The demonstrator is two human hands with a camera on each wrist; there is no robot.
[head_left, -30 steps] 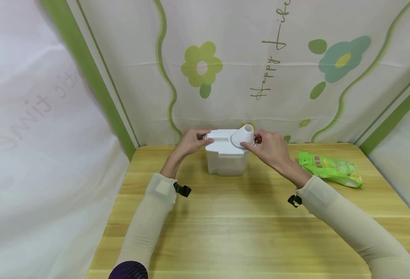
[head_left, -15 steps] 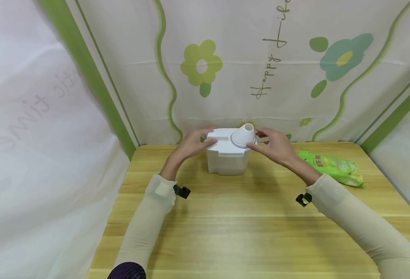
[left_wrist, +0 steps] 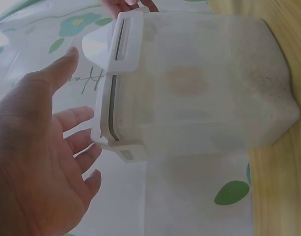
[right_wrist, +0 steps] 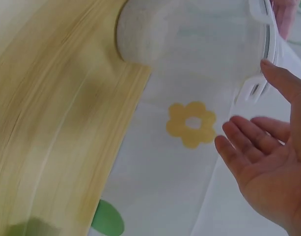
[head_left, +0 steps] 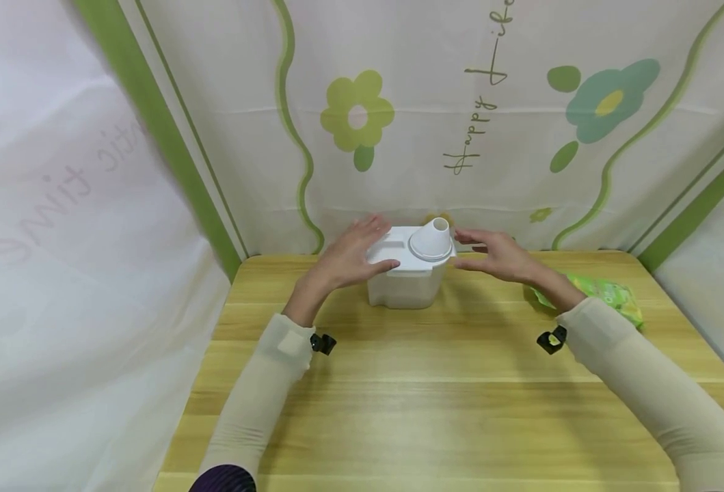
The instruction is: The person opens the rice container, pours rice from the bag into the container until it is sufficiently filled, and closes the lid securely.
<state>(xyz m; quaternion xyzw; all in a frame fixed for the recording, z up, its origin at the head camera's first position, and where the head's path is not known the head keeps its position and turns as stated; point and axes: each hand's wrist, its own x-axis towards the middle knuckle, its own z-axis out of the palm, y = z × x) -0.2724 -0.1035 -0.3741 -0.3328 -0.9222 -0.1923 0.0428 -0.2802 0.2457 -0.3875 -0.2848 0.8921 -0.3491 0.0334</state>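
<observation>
A translucent plastic storage container (head_left: 406, 292) stands upright at the back of the table, with a white lid (head_left: 406, 258) on it. A white cone-shaped piece (head_left: 432, 240), round-mouthed at its tip, rises from the lid's right half. Over the lid's left end, my left hand (head_left: 351, 254) is spread, thumb along the front and fingers toward the back. In the left wrist view its fingertips (left_wrist: 84, 115) come right up to the lid's edge. My right hand (head_left: 498, 257) is just right of the cone, fingers relaxed and holding nothing. Its thumb tip overlaps the lid's edge in the right wrist view.
A green printed plastic packet (head_left: 610, 295) lies on the right of the wooden table (head_left: 423, 410), partly behind my right wrist. A white floral curtain (head_left: 398, 150) hangs close behind the container, with more cloth on both sides.
My right hand has let go of the cone and moved off to the right. My left hand has loosened from the lid's left end and spread over it. The container stays put.
</observation>
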